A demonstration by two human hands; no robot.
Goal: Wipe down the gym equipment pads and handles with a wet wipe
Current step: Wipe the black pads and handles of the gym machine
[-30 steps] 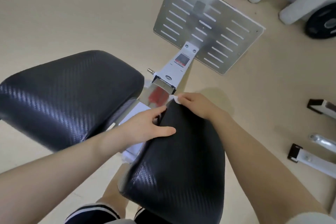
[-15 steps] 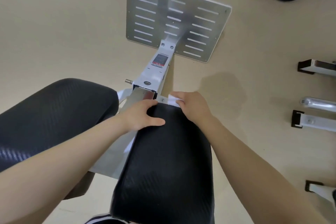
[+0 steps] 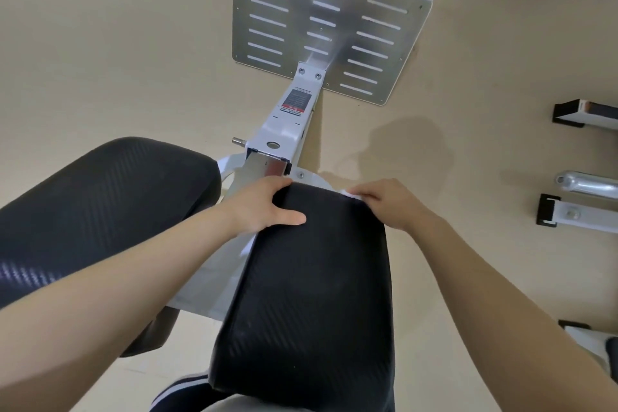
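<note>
Wipe (image 3: 349,193) is thin, limp & light, best held bunched under the fingertips: R hand (image 3: 391,202) pinches it at the pad (image 3: 311,284) far corner, L hand (image 3: 264,206) grips the far edge, thumb on top. Pad looks firm w/ slick textured vinyl; beyond the hands, steel plate (image 3: 327,23) on beige floor (image 3: 117,43), 2nd pad (image 3: 100,204) left of L hand.

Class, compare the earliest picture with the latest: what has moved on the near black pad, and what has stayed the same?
The right hand, pinching the white wipe, slid from the pad's far edge near the middle out to its far right corner. The left hand kept gripping the far left corner, thumb on top. The camera view shifted, but the other pad and metal footplate show no movement of their own.
</note>
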